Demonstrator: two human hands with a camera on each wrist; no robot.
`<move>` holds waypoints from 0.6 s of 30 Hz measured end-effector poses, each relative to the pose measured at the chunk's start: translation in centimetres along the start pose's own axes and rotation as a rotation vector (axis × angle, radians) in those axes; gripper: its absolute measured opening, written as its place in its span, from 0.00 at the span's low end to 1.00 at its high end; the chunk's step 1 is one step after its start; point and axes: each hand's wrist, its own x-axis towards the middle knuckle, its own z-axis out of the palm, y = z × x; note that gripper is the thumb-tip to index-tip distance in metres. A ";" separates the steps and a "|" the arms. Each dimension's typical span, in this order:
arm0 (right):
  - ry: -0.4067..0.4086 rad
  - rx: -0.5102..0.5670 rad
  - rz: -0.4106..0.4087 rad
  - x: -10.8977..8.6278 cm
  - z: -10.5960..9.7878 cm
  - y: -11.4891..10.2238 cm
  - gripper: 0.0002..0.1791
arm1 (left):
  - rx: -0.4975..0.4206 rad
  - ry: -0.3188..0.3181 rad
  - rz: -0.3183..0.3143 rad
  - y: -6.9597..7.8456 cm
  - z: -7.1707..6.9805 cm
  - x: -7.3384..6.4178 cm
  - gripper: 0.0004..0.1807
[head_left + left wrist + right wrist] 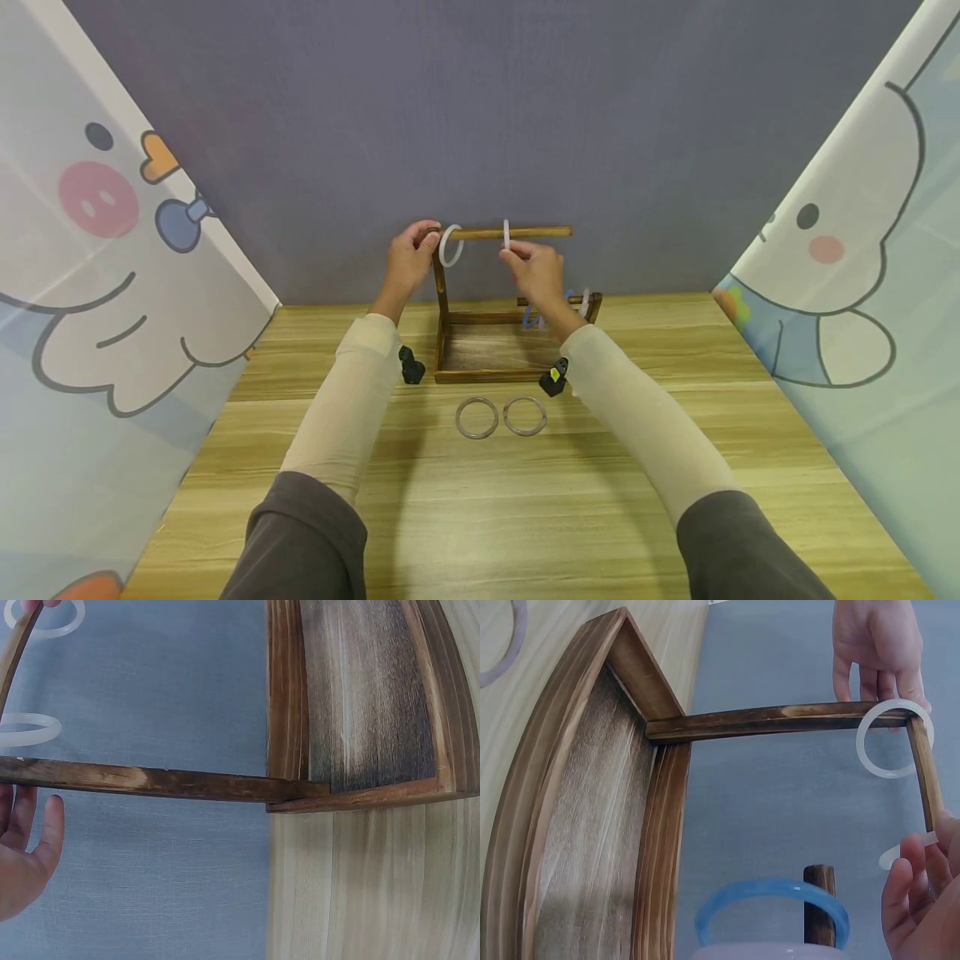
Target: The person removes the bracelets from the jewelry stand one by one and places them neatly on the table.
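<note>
A wooden rack (441, 287) stands at the back of the table, with a tall post and a long upper bar (543, 232). My left hand (408, 260) grips the top of the post at the corner, its fingers (887, 682) partly behind the wood. Close beside it a white bangle (444, 250) hangs around the upper bar. Farther along, my right hand (538, 271) pinches a second white bangle (506, 223), seen edge-on with the bar passing through it. In the right wrist view this bangle (890, 857) is partly hidden by the fingers.
Blue bangles (529, 317) and pale ones (585, 302) hang on the rack's lower bar (594, 308), partly behind my right wrist. Two greyish bangles (477, 436) lie flat on the table in front of the rack's tray (487, 377). A grey wall (495, 125) rises behind.
</note>
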 end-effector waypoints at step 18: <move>0.002 0.028 0.011 0.1 -2.0 1.4 0.17 | -0.013 0.010 0.002 0.2 0.2 0.0 0.17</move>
